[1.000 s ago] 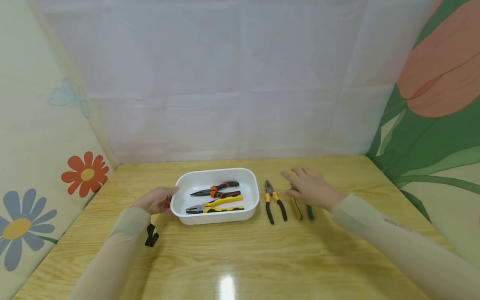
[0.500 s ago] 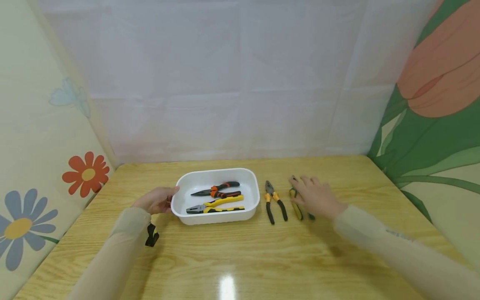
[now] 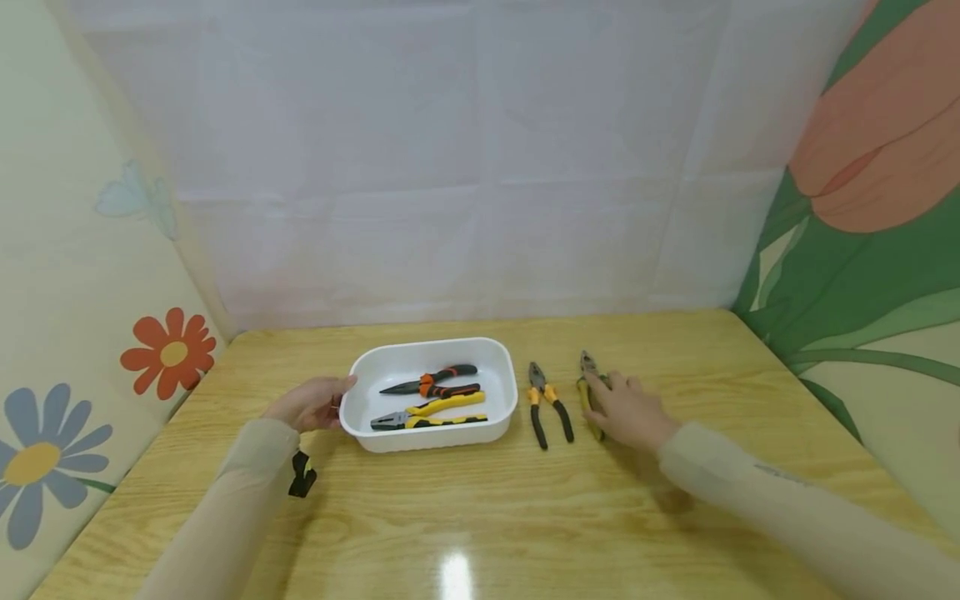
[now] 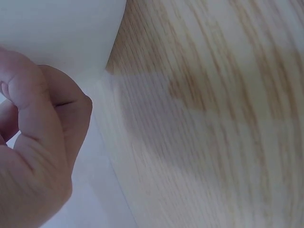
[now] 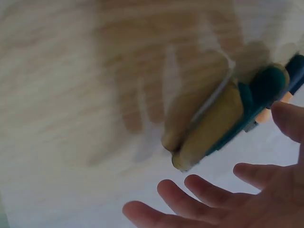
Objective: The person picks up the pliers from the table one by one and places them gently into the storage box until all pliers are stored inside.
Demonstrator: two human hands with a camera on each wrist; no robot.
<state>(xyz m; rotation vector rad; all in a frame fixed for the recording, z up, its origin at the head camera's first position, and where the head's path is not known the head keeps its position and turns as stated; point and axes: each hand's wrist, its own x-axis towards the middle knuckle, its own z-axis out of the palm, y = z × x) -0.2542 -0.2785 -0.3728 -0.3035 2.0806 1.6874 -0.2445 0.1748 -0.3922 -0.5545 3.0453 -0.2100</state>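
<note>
My left hand [image 3: 311, 402] grips the left end of a white plastic tray [image 3: 431, 442], thumb at the rim, fingers curled against its outer side. In the tray lie long-nose pliers [image 3: 426, 383] with black-and-orange handles and combination pliers [image 3: 450, 401] with yellow-and-black handles. My right hand [image 3: 633, 414] is over green-and-yellow pliers [image 3: 588, 364] on the table, covering part of their handles. In the right wrist view its fingers [image 5: 190, 202] are spread and fairly straight beside those pliers. Between tray and right hand lie pliers [image 3: 537, 379] with orange-and-black handles.
The wooden table [image 3: 375, 517] runs back to a white cloth backdrop [image 3: 480, 183]. Flower-printed panels [image 3: 67, 275] stand on both sides. A black strap piece [image 3: 302, 475] hangs from the left wrist.
My right hand has come down and toward me over the green-and-yellow pliers, uncovering their metal head and covering more of the handles. The left hand and tray stay in place.
</note>
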